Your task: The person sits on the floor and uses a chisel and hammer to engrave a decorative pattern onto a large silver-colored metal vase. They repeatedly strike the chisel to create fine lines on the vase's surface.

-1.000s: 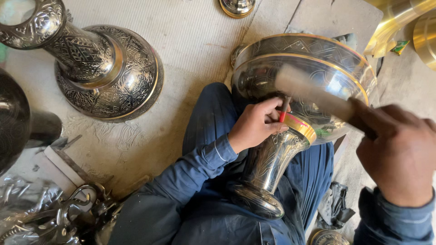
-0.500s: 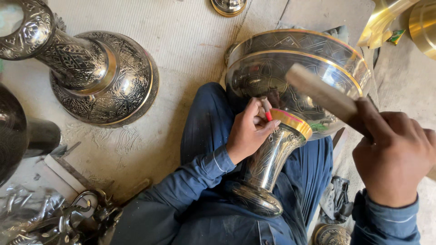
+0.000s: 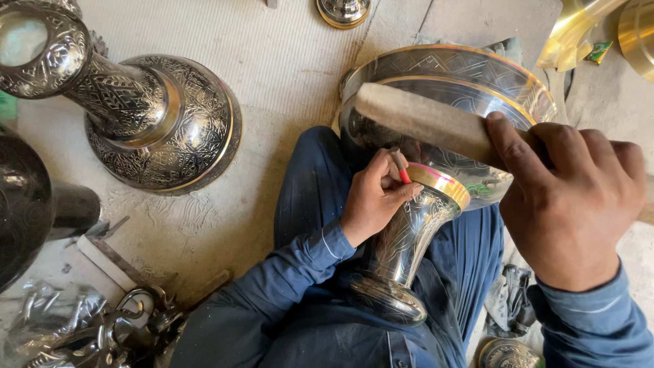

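A large engraved silver goblet-shaped vessel with gold bands [image 3: 470,88] lies tilted across my lap, its flared foot [image 3: 388,300] toward me. My left hand [image 3: 375,197] pinches a small chisel with a red band [image 3: 400,167] against the vessel's neck, just under the gold collar. My right hand [image 3: 565,197] grips a pale wooden mallet [image 3: 422,119], held raised over the bowl and above the chisel.
An engraved silver stand with a wide round base [image 3: 163,123] stands at the left on the concrete floor. A dark metal vessel [image 3: 27,204] is at the far left, scrap metal pieces [image 3: 102,327] lie below it, and brass items [image 3: 633,27] sit at the top right.
The wooden mallet in my right hand has swung left, closer over the chisel. My left hand has shifted the chisel slightly along the neck.
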Demonstrator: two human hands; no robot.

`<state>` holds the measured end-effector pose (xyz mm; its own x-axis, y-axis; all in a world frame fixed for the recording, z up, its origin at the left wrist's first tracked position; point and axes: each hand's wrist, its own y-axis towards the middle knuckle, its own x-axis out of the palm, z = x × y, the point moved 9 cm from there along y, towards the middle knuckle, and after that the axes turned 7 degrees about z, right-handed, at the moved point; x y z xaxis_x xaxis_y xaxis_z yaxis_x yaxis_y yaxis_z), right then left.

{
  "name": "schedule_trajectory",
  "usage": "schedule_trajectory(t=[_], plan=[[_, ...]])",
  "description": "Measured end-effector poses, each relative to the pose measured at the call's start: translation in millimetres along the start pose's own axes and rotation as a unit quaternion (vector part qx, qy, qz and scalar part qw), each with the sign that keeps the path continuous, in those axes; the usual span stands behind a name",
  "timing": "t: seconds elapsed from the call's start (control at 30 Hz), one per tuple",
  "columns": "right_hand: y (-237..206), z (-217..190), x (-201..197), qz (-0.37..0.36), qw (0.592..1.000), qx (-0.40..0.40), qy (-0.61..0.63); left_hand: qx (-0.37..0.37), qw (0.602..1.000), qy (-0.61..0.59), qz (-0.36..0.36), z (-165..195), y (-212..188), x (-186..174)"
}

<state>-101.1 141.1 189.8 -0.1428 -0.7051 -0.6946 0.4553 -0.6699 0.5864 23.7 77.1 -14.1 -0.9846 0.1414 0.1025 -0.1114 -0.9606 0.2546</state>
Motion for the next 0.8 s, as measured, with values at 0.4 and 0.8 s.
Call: schedule_trajectory(t=[0.4,0.8], plan=[[-39.6,30.2,9.3,-0.052,0.987,0.124,0.09,-0.041,0.989,0.022,-0.138,2.8,16.4,25.0],[-103.1,49.7,6.9,0.029,0.929,0.311,0.2,0.033,0.986,0.069,-0.151,7.3,22.4,29.8]])
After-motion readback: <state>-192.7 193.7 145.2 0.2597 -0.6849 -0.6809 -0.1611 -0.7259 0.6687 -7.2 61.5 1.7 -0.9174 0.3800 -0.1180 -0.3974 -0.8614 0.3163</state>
